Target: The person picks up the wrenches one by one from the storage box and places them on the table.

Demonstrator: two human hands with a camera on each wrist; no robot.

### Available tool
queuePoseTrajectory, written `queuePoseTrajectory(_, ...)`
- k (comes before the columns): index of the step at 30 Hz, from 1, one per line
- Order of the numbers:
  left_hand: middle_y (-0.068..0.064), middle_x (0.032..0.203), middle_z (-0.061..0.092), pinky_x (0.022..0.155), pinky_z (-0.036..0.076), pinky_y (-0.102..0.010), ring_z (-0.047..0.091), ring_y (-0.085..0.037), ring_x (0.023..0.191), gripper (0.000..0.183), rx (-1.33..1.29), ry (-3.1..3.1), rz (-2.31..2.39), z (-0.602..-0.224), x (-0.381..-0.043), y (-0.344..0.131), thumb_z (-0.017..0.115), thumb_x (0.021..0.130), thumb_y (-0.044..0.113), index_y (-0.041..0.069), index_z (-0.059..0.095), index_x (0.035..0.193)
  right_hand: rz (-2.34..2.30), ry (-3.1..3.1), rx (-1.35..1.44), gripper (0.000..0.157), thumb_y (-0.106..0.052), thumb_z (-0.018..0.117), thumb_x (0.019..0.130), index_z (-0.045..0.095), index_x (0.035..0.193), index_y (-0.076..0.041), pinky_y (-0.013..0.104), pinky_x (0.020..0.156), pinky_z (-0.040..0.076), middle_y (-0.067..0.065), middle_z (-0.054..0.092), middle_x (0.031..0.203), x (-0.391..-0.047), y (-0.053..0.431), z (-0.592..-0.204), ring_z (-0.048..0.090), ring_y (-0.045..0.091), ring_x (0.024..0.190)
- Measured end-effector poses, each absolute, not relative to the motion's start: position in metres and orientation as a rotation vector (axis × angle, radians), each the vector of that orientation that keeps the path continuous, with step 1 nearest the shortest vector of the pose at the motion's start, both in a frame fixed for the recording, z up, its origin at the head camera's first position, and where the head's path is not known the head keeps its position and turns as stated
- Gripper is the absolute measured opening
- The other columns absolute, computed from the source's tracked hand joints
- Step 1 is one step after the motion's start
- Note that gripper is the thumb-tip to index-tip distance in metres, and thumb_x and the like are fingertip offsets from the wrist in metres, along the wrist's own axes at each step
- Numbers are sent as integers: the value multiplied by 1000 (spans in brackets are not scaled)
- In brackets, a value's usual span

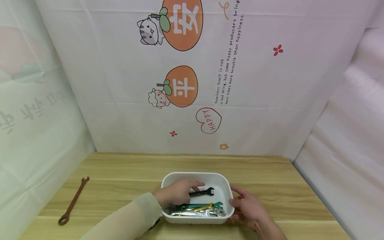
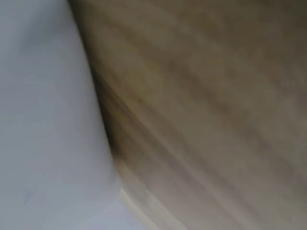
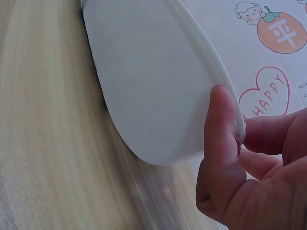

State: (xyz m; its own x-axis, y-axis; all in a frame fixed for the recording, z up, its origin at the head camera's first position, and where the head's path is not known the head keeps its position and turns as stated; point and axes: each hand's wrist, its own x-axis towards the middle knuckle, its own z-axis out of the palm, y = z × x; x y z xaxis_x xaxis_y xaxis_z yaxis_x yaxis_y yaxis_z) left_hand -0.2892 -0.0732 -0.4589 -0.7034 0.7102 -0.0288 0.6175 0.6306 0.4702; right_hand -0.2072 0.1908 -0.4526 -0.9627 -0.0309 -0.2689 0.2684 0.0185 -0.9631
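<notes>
A white plastic bin (image 1: 196, 220) stands near the table's front, with several wrenches inside. My left hand (image 1: 177, 192) reaches in over its left side and grips a black open-end wrench (image 1: 207, 191), whose other end is hidden under the hand. Below that, along the bin's near wall, lie a green wrench (image 1: 219, 204), a gold wrench (image 1: 207, 206) and silver wrenches (image 1: 220, 212). With thumb and fingers, my right hand (image 1: 249, 205) pinches the bin's right rim; the right wrist view shows this hand (image 3: 254, 167) up close on the rim.
A reddish-brown combination wrench (image 1: 73, 201) lies alone at the left of the wooden table (image 1: 270, 173). Printed white cloth (image 1: 255, 126) rises behind the table and on both sides. The left wrist view shows blurred wood (image 2: 206, 120) beside a white surface (image 2: 48, 120).
</notes>
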Motion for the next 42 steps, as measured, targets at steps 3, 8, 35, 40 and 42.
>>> queuePoseTrajectory(3,8,113,69,85,47,-22,57,-5,107,80,1089,2652,649,-460,-289,-72,66,71,-13,19,56,143,-2045,2079,240,63,4,58,93,37,152,-1,44,60,59,23,54,106,-208,191,-453,64,33,77)
queuePoseTrajectory(8,10,109,69,79,47,-20,59,-5,99,83,1090,2644,669,-456,-288,-72,65,68,-17,19,57,143,-2048,2074,225,63,4,58,93,36,152,-1,45,60,59,24,54,106,-208,191,-454,64,33,77)
queuePoseTrajectory(35,-11,128,52,59,55,-34,53,-18,68,85,500,2117,1688,-419,-298,-101,59,75,-22,17,48,150,-2039,2054,222,63,4,57,93,35,152,-1,43,61,59,26,50,109,-208,192,-451,64,34,80)
queuePoseTrajectory(40,-15,131,50,61,57,-35,54,-18,69,86,423,2085,1798,-416,-299,-108,60,73,-20,15,46,151,-2039,2048,222,63,4,57,94,35,152,-1,43,61,59,26,51,110,-209,192,-452,64,34,80)
queuePoseTrajectory(42,-16,132,49,62,57,-35,55,-19,70,88,395,2083,1849,-414,-299,-112,61,72,-20,14,45,151,-2042,2049,226,63,4,57,93,35,152,-1,42,61,59,26,51,109,-209,192,-452,64,34,80)
